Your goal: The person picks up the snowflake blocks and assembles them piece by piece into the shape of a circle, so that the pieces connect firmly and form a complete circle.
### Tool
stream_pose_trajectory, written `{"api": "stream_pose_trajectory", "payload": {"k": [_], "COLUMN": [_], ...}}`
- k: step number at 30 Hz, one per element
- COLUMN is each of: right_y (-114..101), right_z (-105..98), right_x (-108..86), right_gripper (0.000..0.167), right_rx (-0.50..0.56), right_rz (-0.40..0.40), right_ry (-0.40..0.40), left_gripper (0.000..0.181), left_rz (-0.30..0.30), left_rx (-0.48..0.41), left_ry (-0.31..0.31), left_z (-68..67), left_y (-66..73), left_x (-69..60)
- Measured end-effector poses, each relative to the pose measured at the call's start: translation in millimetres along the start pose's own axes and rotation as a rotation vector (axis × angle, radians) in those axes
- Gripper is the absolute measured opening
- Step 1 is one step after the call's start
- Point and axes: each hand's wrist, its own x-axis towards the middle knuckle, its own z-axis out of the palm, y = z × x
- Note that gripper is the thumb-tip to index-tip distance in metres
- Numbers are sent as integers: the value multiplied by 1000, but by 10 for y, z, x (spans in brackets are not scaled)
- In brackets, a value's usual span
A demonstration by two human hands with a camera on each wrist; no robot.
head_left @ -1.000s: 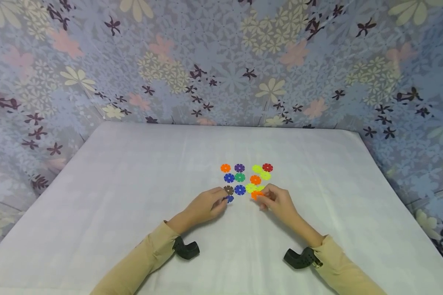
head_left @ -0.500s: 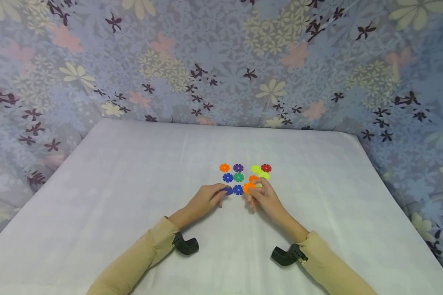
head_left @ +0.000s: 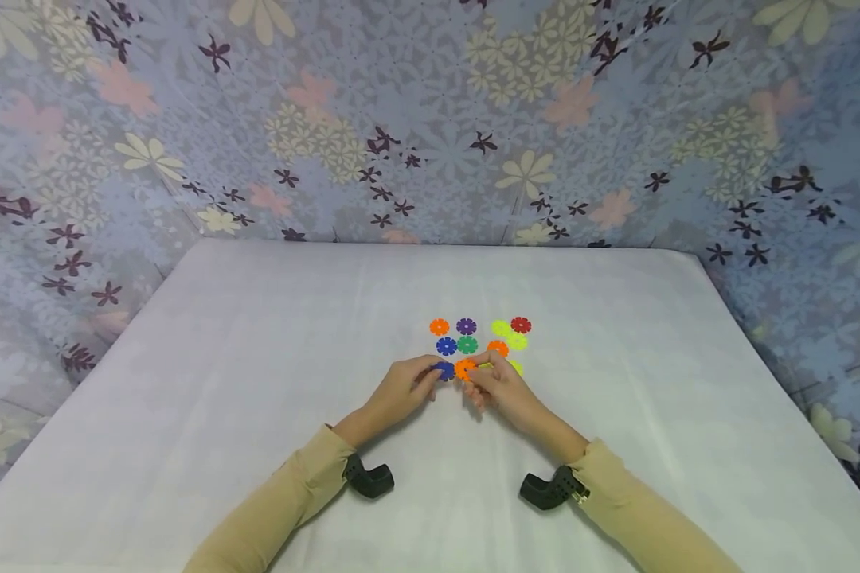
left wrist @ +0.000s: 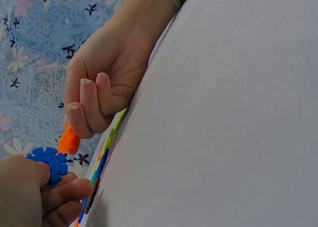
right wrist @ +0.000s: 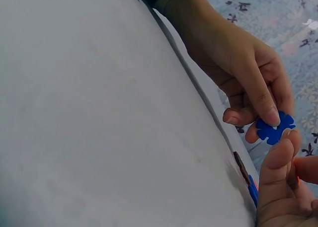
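Between thumb and fingers my left hand [head_left: 400,391] pinches a blue notched disc [head_left: 445,371], held up off the table; the disc [left wrist: 50,162] shows clearly in the left wrist view. My right hand [head_left: 514,398] pinches an orange notched disc [head_left: 464,369] just to its right. The two discs are very close; whether they touch I cannot tell. In the right wrist view the blue disc [right wrist: 276,128] stands beside my right fingertips, and the orange one is mostly hidden.
Behind the hands lie flat discs: orange [head_left: 439,327], purple [head_left: 467,327], blue [head_left: 447,346], green [head_left: 467,344], red [head_left: 521,325], another orange [head_left: 498,348] and several yellow-green ones [head_left: 517,341]. They rest on a white-covered table [head_left: 294,318], with a floral cloth [head_left: 430,119] behind.
My right hand has moved left with the orange disc, away from the yellow-green discs and up to the blue one. My left hand has raised its blue disc slightly.
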Motion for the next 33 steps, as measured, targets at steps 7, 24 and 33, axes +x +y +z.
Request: {"api": "stream_pose_trajectory", "payload": {"k": [7, 24, 33], "right_y": [48, 35, 37], "right_z": [18, 60, 122], "right_x": [-10, 24, -42], "right_gripper": [19, 17, 16], "right_rx": [43, 122, 123], "right_rz": [21, -8, -2], "right_ry": [-36, -117, -70], "left_gripper": [16, 10, 7], "left_rz": [-14, 52, 62], "left_rx": [-43, -73, -50], "left_ry": [-20, -10, 37], "left_z": [4, -58, 20], "left_y": [21, 26, 37], "left_x": [-58, -3, -13]}}
